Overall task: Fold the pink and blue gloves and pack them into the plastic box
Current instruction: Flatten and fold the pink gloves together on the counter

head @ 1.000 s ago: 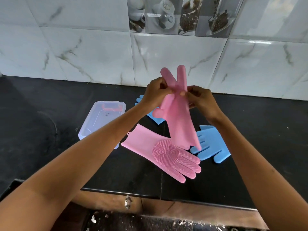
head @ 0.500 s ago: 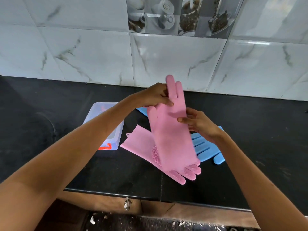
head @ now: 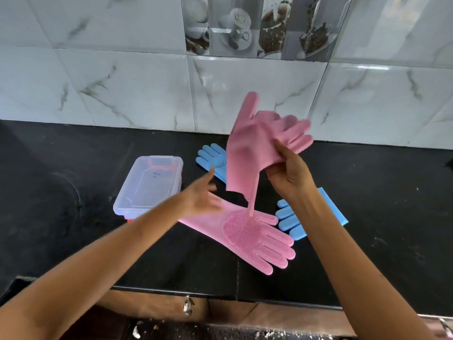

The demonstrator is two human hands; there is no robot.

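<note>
A: Any writing on the plastic box [head: 149, 185]?
B: A small dark scribble on its clear surface, too faint to read. The box sits left on the black counter [head: 392, 204].
A: And the hands?
B: The right hand [head: 289, 175] pinches one pink glove [head: 247, 148] in the air. The left hand [head: 201, 197] is blurred, fingers spread, holding nothing, above the second pink glove [head: 245, 231] lying flat.
A: The blue ones?
B: One blue glove [head: 212, 159] behind, another blue glove [head: 290, 223] beside the right wrist.

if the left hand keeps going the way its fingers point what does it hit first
Most likely the hanging cuff of the pink glove held up by the right hand; the left hand is blurred and open, so depth is uncertain.
</note>
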